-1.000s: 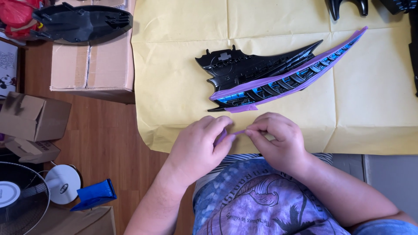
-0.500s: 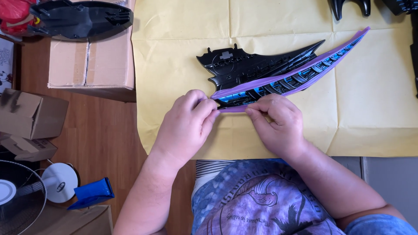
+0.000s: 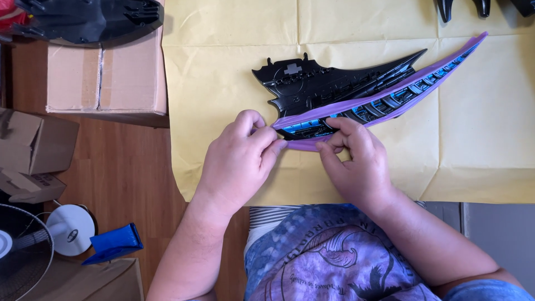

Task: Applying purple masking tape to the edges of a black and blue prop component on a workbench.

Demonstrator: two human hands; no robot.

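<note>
Left hand (image 3: 239, 161): my grip pinched on purple strip (image 3: 390, 95) at near end. Right hand (image 3: 356, 161): fingertips closed on same strip, just beside. Strip looks soft, stretchy; black blade-shaped part (image 3: 334, 83) stiff, light; hold by edge. Both lie on yellow paper (image 3: 473, 161) over desk. Cardboard box (image 3: 106, 72) left, wooden floor (image 3: 128, 178), fan (image 3: 22, 251).

Near tip of the black and purple blade-shaped model (image 3: 356, 95) covered by the left hand (image 3: 237, 161) and right hand (image 3: 356, 161). Left of the model, black part (image 3: 89, 19) on the cardboard box (image 3: 106, 78) cut by the top edge. Far below-left of the model, fan (image 3: 22, 251) cut by the left edge. Above-right of the model, dark pieces (image 3: 462, 6) cut off, kind not clear.
</note>
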